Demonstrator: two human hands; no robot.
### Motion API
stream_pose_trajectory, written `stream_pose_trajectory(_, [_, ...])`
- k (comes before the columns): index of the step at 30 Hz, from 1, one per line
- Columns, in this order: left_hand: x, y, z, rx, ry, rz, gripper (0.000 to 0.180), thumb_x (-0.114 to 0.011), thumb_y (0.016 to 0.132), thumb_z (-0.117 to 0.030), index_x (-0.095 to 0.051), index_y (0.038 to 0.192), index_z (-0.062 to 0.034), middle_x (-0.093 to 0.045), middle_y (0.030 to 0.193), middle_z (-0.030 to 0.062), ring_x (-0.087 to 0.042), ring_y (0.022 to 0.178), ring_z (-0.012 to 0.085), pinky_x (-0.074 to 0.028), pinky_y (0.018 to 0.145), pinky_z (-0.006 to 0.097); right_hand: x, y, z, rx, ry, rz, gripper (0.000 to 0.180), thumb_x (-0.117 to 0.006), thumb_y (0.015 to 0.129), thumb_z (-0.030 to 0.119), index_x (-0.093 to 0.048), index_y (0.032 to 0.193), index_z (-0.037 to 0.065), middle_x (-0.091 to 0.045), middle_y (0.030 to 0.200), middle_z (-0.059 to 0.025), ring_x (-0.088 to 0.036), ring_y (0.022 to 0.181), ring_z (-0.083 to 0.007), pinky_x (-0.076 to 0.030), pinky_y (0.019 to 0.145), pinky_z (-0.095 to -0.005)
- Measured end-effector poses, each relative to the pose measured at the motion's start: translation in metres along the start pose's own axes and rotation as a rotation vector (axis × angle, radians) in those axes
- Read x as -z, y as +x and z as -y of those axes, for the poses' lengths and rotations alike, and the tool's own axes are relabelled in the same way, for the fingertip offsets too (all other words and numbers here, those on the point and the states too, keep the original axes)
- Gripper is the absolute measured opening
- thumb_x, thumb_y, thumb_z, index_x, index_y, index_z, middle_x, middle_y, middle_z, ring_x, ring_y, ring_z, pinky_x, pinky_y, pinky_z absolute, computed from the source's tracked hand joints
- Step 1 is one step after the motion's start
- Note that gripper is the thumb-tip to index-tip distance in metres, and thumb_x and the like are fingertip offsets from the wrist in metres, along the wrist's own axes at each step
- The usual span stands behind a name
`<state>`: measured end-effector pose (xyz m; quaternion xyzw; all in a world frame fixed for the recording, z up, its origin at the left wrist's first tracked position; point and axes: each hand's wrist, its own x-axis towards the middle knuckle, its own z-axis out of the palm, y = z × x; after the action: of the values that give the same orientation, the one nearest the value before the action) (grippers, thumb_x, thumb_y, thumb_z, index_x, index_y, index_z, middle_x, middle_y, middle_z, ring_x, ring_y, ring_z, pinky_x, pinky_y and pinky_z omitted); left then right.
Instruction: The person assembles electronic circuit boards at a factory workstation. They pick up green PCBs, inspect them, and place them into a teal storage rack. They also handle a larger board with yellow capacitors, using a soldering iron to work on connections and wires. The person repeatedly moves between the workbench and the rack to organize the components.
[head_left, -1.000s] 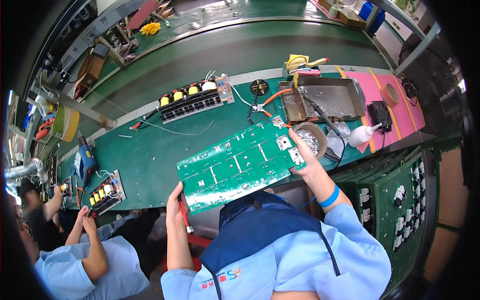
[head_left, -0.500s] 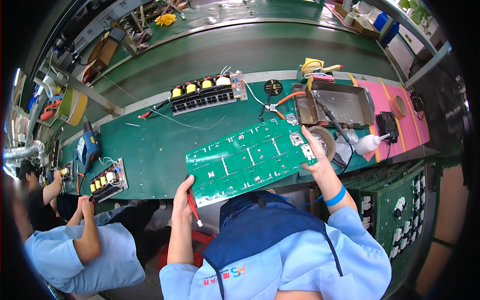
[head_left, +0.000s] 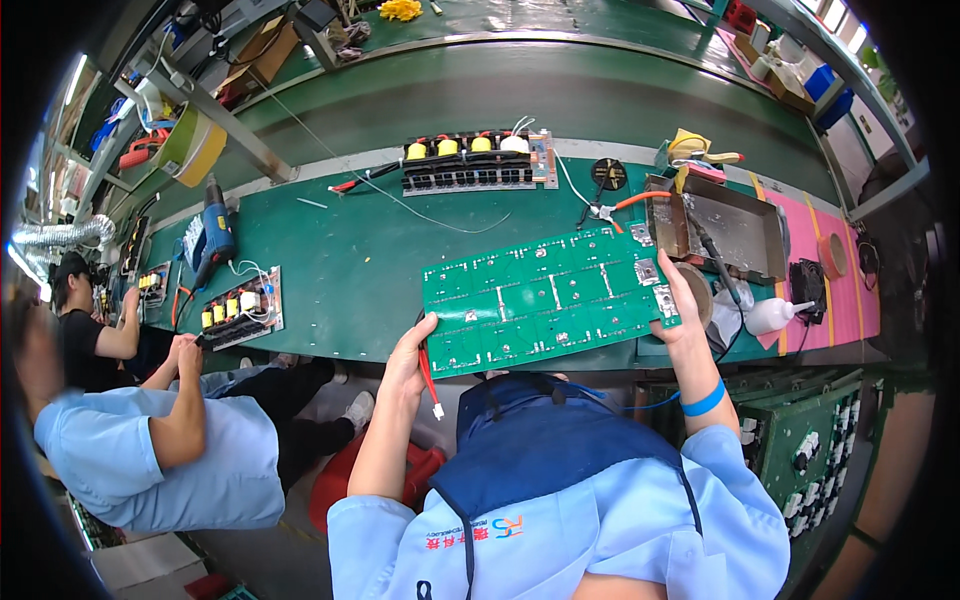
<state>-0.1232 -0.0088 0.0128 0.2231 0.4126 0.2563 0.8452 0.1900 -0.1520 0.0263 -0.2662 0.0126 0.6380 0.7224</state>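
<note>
A long green circuit board [head_left: 585, 327] is held between my two hands above the front edge of the bench, its solder-dotted face toward me. My left hand [head_left: 405, 352] grips its left end, thumb on the face and fingers hidden behind. A red wire [head_left: 429, 372] with a white connector hangs beside that hand. At the right end, next to the silvery metal pads, my right hand [head_left: 682, 300] is closed on the board's edge. Beyond the board lies an assembled board [head_left: 470, 170] with yellow-wrapped parts and black components.
At right are a metal tray [head_left: 750, 232] with a soldering iron [head_left: 712, 245] across it, orange-handled cutters [head_left: 640, 201] and a white squeeze bottle [head_left: 770, 316]. A blue heat gun [head_left: 215, 235] stands at left. Two people sit there, one beside another assembled board [head_left: 240, 310].
The whole view has shifted, so the bench and its contents appear farther right. Both hands keep their hold on the circuit board, which looks slightly more level in the picture.
</note>
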Motion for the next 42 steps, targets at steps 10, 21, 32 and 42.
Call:
stream_pose_trajectory(10, [0.005, -0.002, 0.002, 0.001, -0.029, 0.045, 0.039, -0.060, 0.077, -0.022, -0.050, 0.104, 0.0037, -0.057, 0.100, 0.0146, -0.058, 0.086, 0.0201, -0.048, 0.076, 0.032, -0.022, -0.003, -0.005, 0.023, -0.041, -0.005, 0.030, -0.044, 0.087, 0.027, -0.053, 0.101, 0.003, -0.061, 0.093, -0.0101, -0.062, 0.075, -0.0193, -0.052, 0.062, -0.0288])
stream_pose_trajectory(21, [0.001, -0.017, -0.004, -0.038, 0.059, 0.073, 0.042, -0.062, 0.074, -0.019, -0.048, 0.107, 0.0032, -0.056, 0.100, 0.0140, -0.057, 0.089, 0.0201, -0.047, 0.078, 0.032, 0.004, 0.007, -0.002, 0.018, -0.146, 0.059, 0.032, -0.042, 0.088, 0.030, -0.051, 0.106, 0.005, -0.059, 0.098, -0.0086, -0.060, 0.080, -0.0181, -0.050, 0.068, -0.0296])
stream_pose_trajectory(32, [0.004, -0.033, -0.006, -0.121, 0.145, 0.122, 0.041, -0.059, 0.074, -0.017, -0.046, 0.108, 0.0034, -0.056, 0.099, 0.0127, -0.057, 0.086, 0.0174, -0.046, 0.074, 0.029, 0.035, 0.023, -0.010, 0.007, -0.160, 0.009, 0.032, -0.041, 0.088, 0.031, -0.048, 0.111, 0.009, -0.059, 0.099, -0.0079, -0.060, 0.082, -0.0179, -0.050, 0.069, -0.0302])
stream_pose_trajectory(42, [0.010, -0.031, 0.000, -0.195, -0.026, 0.070, 0.034, -0.056, 0.074, -0.010, -0.048, 0.103, 0.0036, -0.057, 0.094, 0.0118, -0.057, 0.083, 0.0177, -0.047, 0.072, 0.030, 0.028, 0.028, -0.014, 0.013, -0.336, 0.077, 0.039, -0.038, 0.089, 0.033, -0.044, 0.114, 0.004, -0.055, 0.104, -0.0062, -0.057, 0.087, -0.0167, -0.047, 0.076, -0.0303])
